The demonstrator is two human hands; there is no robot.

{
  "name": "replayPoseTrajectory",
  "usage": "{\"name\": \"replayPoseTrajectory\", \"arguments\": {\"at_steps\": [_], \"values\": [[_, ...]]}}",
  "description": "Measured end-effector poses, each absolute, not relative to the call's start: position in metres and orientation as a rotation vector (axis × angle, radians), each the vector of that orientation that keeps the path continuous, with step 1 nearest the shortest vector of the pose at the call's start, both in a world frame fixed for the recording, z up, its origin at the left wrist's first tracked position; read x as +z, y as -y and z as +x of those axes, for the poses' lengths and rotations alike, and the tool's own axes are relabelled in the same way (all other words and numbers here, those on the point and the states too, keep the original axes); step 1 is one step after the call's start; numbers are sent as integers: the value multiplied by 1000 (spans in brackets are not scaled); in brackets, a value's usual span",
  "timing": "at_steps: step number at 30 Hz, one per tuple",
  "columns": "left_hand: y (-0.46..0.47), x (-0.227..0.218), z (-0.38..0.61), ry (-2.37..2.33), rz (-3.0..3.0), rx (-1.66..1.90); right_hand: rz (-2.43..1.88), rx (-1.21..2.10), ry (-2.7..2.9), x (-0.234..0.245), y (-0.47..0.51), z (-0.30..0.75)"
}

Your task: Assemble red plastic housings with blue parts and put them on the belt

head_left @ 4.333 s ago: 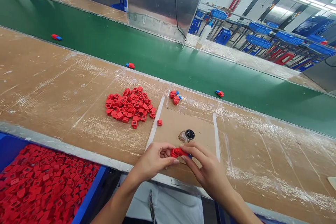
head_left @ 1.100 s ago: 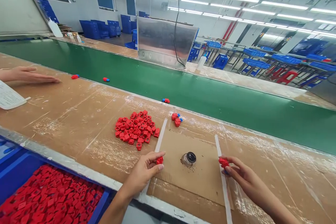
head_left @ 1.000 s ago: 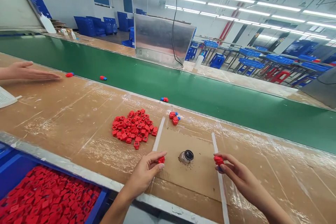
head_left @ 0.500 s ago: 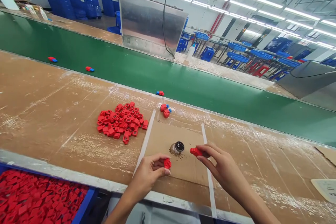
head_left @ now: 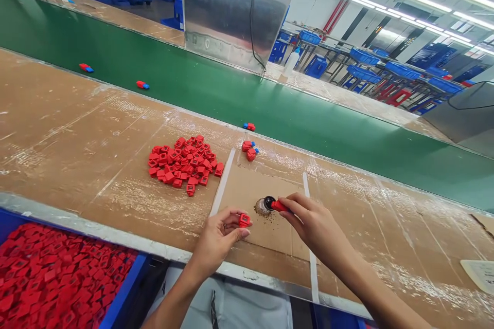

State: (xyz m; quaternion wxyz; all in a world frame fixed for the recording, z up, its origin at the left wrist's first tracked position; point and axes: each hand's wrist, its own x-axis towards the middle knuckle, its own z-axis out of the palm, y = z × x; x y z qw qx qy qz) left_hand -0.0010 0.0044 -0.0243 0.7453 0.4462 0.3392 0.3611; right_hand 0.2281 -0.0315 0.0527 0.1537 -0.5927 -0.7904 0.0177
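Note:
My left hand [head_left: 218, 240] pinches a small square red plastic part [head_left: 244, 220] between thumb and fingers, just above the cardboard sheet [head_left: 241, 190]. My right hand [head_left: 312, 221] grips a longer red plastic part [head_left: 279, 206], its far end touching the black top of a small glass jar [head_left: 264, 206]. Brown specks lie around the jar's base. Behind the sheet, a heap of loose red square parts [head_left: 183, 164] lies on the bench, and a few red-and-blue parts [head_left: 250, 150] sit near the sheet's far edge.
A blue crate [head_left: 127, 280] full of red parts stands at the bench's near edge, lower left. A green conveyor belt [head_left: 270, 113] runs behind the brown bench, carrying several red-and-blue parts. A steel panel [head_left: 231, 10] rises beyond it, and blue crates stand farther back.
My right hand has moved left from beside the sheet to the jar, bringing its red part onto the black top. My left hand keeps its part, and the view has tilted slightly.

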Motion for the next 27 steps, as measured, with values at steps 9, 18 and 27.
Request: {"name": "replayPoseTrajectory", "arguments": {"at_steps": [9,18,27], "values": [[-4,-23,0,-727,1001,748,-1729,38,2296,52,31,226],[-4,-18,0,-751,997,685,-1728,35,2323,54,29,224],[-4,-19,1,-752,977,688,-1710,15,2257,52,31,225]]}}
